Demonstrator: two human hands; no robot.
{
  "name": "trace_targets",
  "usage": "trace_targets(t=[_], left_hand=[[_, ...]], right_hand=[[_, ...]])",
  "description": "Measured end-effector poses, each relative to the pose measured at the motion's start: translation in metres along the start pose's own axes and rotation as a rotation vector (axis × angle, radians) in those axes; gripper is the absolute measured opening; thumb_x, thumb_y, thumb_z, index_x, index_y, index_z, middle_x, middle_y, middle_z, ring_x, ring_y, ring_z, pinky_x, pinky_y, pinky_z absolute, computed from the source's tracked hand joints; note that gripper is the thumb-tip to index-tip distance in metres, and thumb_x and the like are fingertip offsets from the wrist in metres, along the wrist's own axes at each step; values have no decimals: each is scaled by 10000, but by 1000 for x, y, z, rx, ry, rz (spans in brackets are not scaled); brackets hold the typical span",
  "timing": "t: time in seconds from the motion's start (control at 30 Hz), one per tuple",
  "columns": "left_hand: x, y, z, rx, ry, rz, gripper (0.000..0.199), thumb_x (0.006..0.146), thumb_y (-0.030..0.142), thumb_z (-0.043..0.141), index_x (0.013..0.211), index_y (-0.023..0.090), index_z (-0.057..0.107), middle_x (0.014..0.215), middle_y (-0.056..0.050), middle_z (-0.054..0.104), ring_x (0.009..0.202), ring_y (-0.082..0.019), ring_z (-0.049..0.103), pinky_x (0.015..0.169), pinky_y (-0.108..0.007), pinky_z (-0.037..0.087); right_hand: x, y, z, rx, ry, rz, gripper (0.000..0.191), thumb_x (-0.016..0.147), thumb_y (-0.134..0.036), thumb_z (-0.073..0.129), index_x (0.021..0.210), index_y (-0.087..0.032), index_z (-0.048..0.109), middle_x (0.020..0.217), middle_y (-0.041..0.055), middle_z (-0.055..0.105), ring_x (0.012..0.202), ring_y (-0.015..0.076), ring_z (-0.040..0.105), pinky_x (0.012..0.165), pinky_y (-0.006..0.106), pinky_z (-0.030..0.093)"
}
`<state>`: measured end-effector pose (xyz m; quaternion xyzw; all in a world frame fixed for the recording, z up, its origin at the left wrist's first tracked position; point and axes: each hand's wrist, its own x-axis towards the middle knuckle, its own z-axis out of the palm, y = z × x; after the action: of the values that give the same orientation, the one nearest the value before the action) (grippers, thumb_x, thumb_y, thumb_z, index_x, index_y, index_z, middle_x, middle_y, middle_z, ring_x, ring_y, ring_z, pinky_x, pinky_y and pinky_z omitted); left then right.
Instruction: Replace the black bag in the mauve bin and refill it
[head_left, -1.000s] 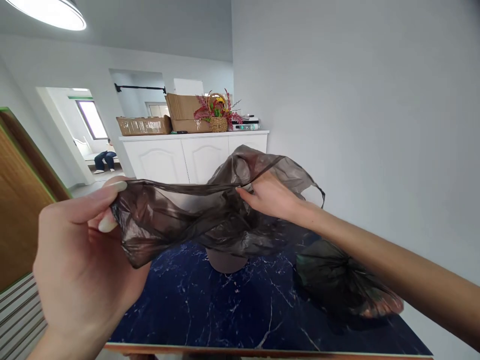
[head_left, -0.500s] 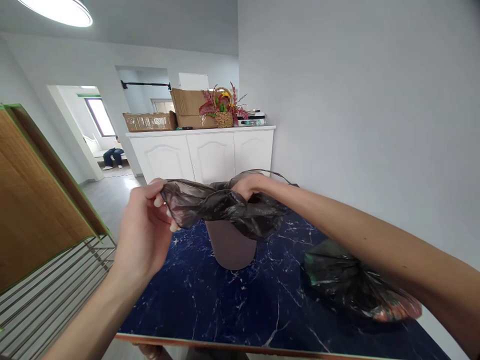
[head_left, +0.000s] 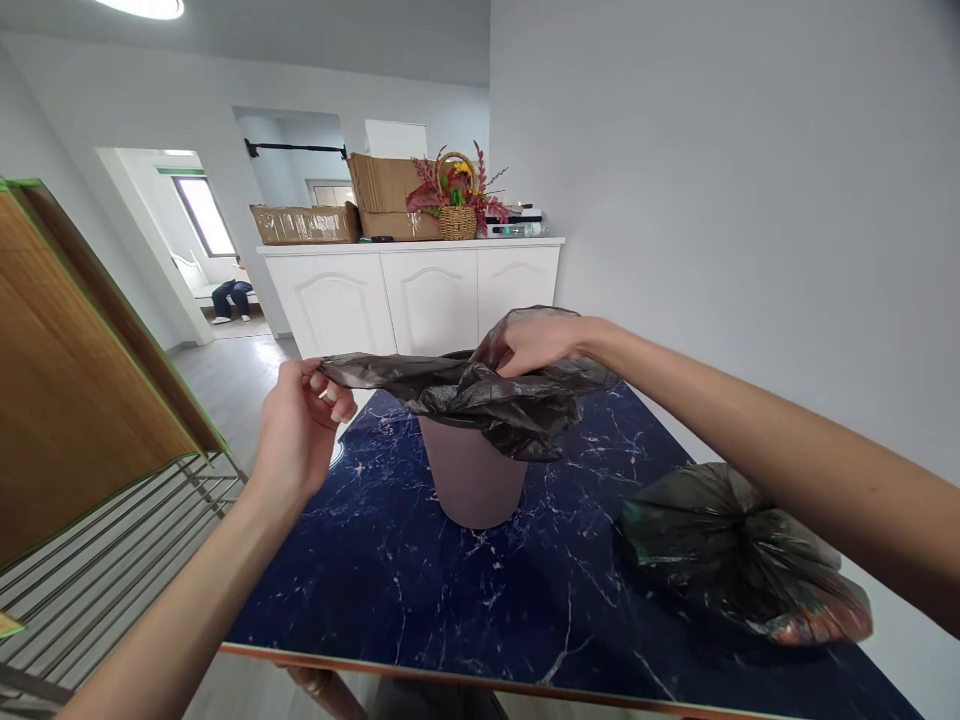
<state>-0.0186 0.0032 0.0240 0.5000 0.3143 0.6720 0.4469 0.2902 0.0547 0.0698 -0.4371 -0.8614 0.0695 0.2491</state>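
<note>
The left grip [head_left: 296,430] pinches the edge of a thin dark bag [head_left: 525,405], pulled out sideways from the bin [head_left: 480,480]. The right grip [head_left: 544,345] is in the bag's opening; its fingertips are hidden, so I cannot tell whether it holds plastic. The bag drapes over the bin's top, and the bin stands upright on the blue marbled surface [head_left: 420,600]. A gathered dark sack [head_left: 720,560] lies to its right, apart.

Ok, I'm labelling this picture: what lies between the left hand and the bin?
In the head view, the dark bag stretches from the left hand to the bin.
</note>
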Motion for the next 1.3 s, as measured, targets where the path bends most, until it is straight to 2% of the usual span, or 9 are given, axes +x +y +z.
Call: trace_targets(t=[0.13, 0.3, 0.43, 0.6, 0.77, 0.9, 1.07, 1.2, 1.3], left_hand=[[9, -15, -18, 47, 36, 15, 345, 840, 289, 641, 664, 236, 349, 601, 83, 333, 474, -71, 343, 501, -239, 356], [9, -36, -34, 184, 57, 33, 316, 888, 268, 580, 660, 241, 362, 574, 63, 357, 479, -104, 380, 525, -279, 365], [14, -58, -52, 391, 91, 52, 318, 908, 298, 561, 619, 237, 443, 553, 31, 464, 514, -137, 455, 569, -290, 403], [24, -83, -64, 680, 56, 24, 306, 870, 296, 580, 576, 237, 517, 522, 19, 548, 549, -165, 509, 601, -291, 413], [49, -108, -57, 859, 24, -28, 314, 927, 331, 588, 633, 221, 592, 519, 33, 576, 572, -173, 562, 655, -296, 470], [72, -126, -51, 945, 6, -134, 318, 1025, 455, 671, 925, 156, 711, 836, -9, 715, 740, -167, 675, 742, -331, 579], [86, -141, -47, 996, -51, -327, 362, 1038, 454, 687, 1241, 154, 698, 1195, -83, 729, 1010, -231, 731, 875, -415, 642], [79, -148, -52, 1014, -169, -478, 348, 1039, 430, 695, 1250, 154, 692, 1179, -84, 731, 975, -213, 734, 839, -395, 650], [68, -148, -56, 1030, -220, -473, 290, 1025, 411, 718, 1145, 148, 711, 1057, -52, 738, 865, -179, 722, 768, -348, 638]], right_hand=[[-38, -11, -5, -12, -218, -87, 637, 718, -517, 906, 1285, -267, 757, 1169, 68, 791, 1011, 313, 772, 856, 468, 673], [-88, -32, 25, -5, -138, -155, 1179, 623, -579, 955, 1638, -238, 463, 1615, 164, 550, 1478, 469, 536, 1152, 585, 561], [-107, -24, 40, -9, -169, -2, 1164, 775, -565, 884, 1730, -268, 289, 1600, 180, 579, 1311, 488, 677, 985, 605, 657], [-106, 12, 43, 150, -8, -79, 1212, 827, -539, 879, 1765, -299, 149, 1801, 124, 271, 1639, 427, 308, 1329, 675, 318], [-86, 52, 54, 434, 46, 92, 1034, 963, -694, 677, 1763, -347, 120, 1833, 102, 181, 1678, 366, 218, 1337, 669, 262], [-63, 72, 63, 648, -6, 210, 1043, 949, -820, 585, 1761, -386, 96, 1835, 78, 176, 1679, 352, 224, 1315, 675, 293], [-49, 82, 72, 771, -109, 234, 964, 944, -851, 546, 1732, -356, 292, 1746, 109, 417, 1594, 351, 432, 1250, 646, 428], [-57, 86, 80, 842, -189, 236, 890, 989, -895, 260, 1624, -324, 511, 1605, 115, 606, 1492, 332, 572, 1183, 607, 520], [-72, 86, 83, 835, -211, 248, 865, 971, -906, 330, 1608, -354, 525, 1611, 101, 603, 1466, 341, 596, 1136, 604, 563]])
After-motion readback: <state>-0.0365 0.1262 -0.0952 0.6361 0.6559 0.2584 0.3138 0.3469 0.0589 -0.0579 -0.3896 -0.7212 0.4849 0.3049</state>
